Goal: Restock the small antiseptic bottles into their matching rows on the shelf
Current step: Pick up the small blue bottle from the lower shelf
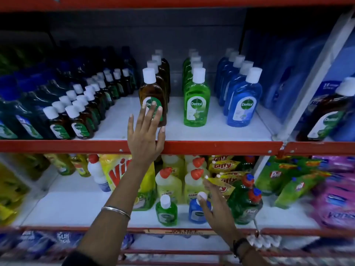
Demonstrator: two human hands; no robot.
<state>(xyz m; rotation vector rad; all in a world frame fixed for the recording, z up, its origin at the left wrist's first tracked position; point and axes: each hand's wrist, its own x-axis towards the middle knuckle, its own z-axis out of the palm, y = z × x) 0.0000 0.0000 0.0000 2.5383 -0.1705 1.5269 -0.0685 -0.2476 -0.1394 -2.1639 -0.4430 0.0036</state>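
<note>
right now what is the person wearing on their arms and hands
The left hand is bare, with a thin silver bangle on the wrist and a dark sleeve at the forearm. The right hand is also bare, with a dark band on its wrist.

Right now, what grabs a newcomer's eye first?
The three colour-sorted rows of white-capped bottles on the upper shelf: brown, green, blue. The left hand presses flat on the front brown bottle; the right hand touches a small blue bottle beside a small green bottle on the lower shelf.
</note>
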